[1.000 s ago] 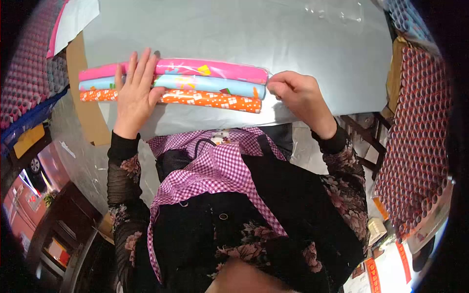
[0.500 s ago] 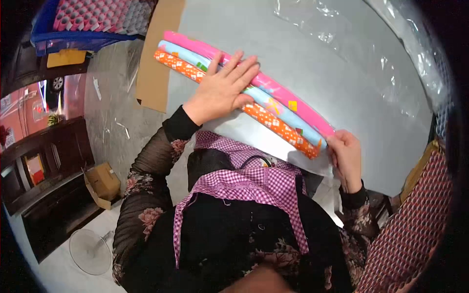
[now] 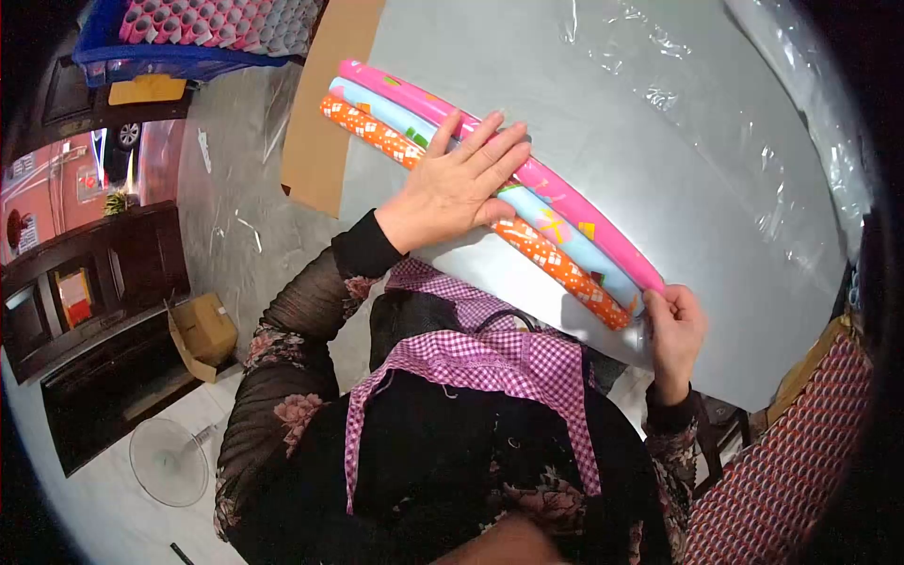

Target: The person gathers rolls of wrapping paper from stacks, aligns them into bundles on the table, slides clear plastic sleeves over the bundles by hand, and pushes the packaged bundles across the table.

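Observation:
Three long rolls lie side by side on the grey table surface (image 3: 753, 320): a pink roll (image 3: 607, 231), a light blue roll (image 3: 586, 252) and an orange roll with white shapes (image 3: 551, 259). Clear film seems to wrap them. My left hand (image 3: 457, 188) lies flat across their middle with its fingers spread. At their lower right end, my right hand (image 3: 676, 330) is closed, thumb and fingertips pinching the end by the pink and blue rolls. What exactly is between those fingertips is too small to tell.
Crumpled clear plastic (image 3: 791, 85) runs along the table's far right. Brown cardboard (image 3: 325, 122) shows at its left edge. A blue crate (image 3: 179, 58) with many pink tubes stands upper left, red-patterned tubes (image 3: 782, 471) lower right. A cardboard box (image 3: 202, 330) sits on the floor.
The view has turned, so the rolls now slant down to the right. My right hand has come from beside the rolls' end to pinching it. My left hand stays flat on them.

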`<action>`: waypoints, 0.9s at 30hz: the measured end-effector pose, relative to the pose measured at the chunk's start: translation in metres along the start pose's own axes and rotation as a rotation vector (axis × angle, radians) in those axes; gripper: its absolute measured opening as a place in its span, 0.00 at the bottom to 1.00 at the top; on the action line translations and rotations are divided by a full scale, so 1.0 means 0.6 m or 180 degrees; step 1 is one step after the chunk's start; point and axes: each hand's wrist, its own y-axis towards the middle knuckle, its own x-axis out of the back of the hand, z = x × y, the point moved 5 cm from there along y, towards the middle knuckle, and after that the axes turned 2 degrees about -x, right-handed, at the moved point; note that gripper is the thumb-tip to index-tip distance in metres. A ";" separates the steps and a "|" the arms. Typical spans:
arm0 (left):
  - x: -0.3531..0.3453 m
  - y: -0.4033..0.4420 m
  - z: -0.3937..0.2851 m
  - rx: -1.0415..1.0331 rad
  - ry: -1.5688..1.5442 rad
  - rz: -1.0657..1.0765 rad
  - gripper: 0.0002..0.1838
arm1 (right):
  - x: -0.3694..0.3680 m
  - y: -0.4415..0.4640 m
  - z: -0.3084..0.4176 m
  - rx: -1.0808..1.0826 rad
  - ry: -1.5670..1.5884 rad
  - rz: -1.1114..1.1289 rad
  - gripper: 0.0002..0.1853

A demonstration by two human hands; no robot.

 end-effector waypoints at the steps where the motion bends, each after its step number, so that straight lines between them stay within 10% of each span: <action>1: 0.001 0.000 0.000 -0.0004 -0.0072 0.0003 0.38 | 0.000 0.003 -0.003 -0.0028 0.0033 0.0050 0.03; 13: -0.016 0.004 -0.008 0.0040 -0.0075 0.0243 0.37 | 0.056 0.005 0.045 -0.0632 -0.0139 -0.0118 0.10; 19: -0.018 0.000 -0.009 0.0061 -0.0053 0.0247 0.39 | 0.023 0.015 0.058 0.1352 -0.1135 0.0726 0.12; 20: -0.018 -0.001 -0.007 0.0063 -0.0047 0.0262 0.39 | 0.018 0.027 0.038 0.0418 -0.0840 0.0784 0.12; 27: -0.020 0.000 -0.006 0.0059 -0.0054 0.0264 0.40 | 0.009 0.022 0.035 -0.0441 -0.0261 0.0651 0.11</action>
